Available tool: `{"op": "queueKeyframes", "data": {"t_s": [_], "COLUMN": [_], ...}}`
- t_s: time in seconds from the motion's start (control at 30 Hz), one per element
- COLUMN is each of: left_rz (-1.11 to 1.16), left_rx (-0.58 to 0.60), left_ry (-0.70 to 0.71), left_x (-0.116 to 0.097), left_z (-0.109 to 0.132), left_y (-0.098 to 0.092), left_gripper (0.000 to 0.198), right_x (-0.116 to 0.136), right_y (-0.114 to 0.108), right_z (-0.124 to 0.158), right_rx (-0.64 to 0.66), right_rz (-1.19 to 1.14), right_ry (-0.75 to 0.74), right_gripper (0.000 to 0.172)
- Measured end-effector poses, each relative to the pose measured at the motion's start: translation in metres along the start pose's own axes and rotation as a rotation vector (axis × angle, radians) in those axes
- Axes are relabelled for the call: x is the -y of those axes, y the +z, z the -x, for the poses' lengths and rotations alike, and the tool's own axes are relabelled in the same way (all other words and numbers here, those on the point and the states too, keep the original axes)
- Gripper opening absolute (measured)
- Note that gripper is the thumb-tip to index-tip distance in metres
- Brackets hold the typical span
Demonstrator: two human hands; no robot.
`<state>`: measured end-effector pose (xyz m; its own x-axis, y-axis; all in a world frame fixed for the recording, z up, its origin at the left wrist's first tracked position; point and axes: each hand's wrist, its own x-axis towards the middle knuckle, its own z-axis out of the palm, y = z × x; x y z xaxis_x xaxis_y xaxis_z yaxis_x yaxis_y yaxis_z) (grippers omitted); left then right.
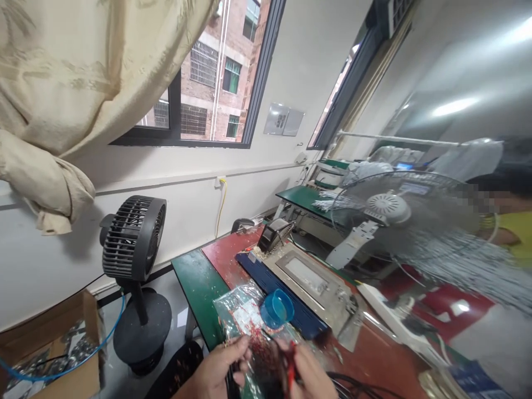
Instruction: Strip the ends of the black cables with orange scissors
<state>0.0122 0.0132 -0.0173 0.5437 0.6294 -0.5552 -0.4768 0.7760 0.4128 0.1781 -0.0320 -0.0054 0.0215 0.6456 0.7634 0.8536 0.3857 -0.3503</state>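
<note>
Left hand point(220, 366) curled, hold unclear; right hand point(311, 374) grips red handle point(291, 360) near crinkled plastic point(225, 306).

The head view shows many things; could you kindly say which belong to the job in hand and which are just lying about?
Likely in the job: red-handled tool in the right hand; small red pieces by the left hand; blue container; clear plastic bag.
Apparently just nearby: black fan; cardboard box; yellow cable.

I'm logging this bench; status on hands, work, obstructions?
Right hand gripping red object. Left hand nearby, fingers curled, hold unclear. Small red pieces between hands. Blue cup just beyond.
</note>
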Motion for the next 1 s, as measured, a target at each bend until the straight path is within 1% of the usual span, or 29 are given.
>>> {"op": "queueKeyframes", "data": {"t_s": [0.07,0.1,0.13,0.17,0.23,0.3,0.37,0.47,0.53,0.63,0.7,0.73,0.8,0.9,1.0], "left_rz": [0.011,0.015,0.021,0.029,0.059,0.103,0.141,0.159,0.082,-0.127,-0.206,-0.205,-0.131,-0.011,-0.025], "left_rx": [-0.003,0.015,0.030,0.046,0.072,0.086,0.096,0.104,0.126,0.203,0.250,0.268,0.290,0.295,0.280], "left_ry": [0.006,0.004,0.001,-0.008,-0.037,-0.076,-0.108,-0.099,-0.051,0.026,0.042,0.044,0.037,0.013,-0.001], "left_x": [0.001,0.002,0.003,0.004,0.006,0.007,0.008,0.008,0.008,0.007,0.007,0.007,0.008,0.010,0.012], "left_z": [-0.001,-0.003,-0.004,-0.006,-0.009,-0.011,-0.010,-0.006,-0.003,-0.002,-0.003,-0.004,-0.006,-0.007,-0.008], "left_y": [-0.008,-0.012,-0.016,-0.019,-0.024,-0.028,-0.030,-0.033,-0.034,-0.035,-0.037,-0.037,-0.039,-0.040,-0.039], "left_gripper": [0.028,0.030,0.034,0.038,0.044,0.042,0.040,0.042,0.046,0.056,0.060,0.061,0.060,0.059,0.049], "right_x": [-0.010,-0.015,-0.019,-0.022,-0.027,-0.030,-0.032,-0.035,-0.038,-0.040,-0.038,-0.037,-0.034,-0.031,-0.030], "right_y": [-0.006,-0.009,-0.012,-0.013,-0.015,-0.013,-0.009,-0.003,0.000,0.001,0.000,0.000,-0.001,-0.002,-0.005], "right_z": [-0.010,-0.016,-0.023,-0.030,-0.041,-0.049,-0.051,-0.047,-0.044,-0.042,-0.044,-0.045,-0.048,-0.050,-0.051], "right_rx": [-0.040,-0.045,-0.041,-0.023,0.030,0.103,0.172,0.231,0.259,0.297,0.326,0.337,0.346,0.320,0.276], "right_rz": [-0.029,-0.032,-0.032,-0.028,0.021,0.107,0.184,0.228,0.261,0.339,0.367,0.368,0.362,0.355,0.336], "right_ry": [0.456,0.631,0.750,0.813,0.854,0.887,0.880,0.857,0.838,0.808,0.817,0.830,0.852,0.839,0.808], "right_gripper": [0.029,0.034,0.039,0.043,0.046,0.046,0.045,0.048,0.050,0.052,0.052,0.052,0.053,0.052,0.053]}}
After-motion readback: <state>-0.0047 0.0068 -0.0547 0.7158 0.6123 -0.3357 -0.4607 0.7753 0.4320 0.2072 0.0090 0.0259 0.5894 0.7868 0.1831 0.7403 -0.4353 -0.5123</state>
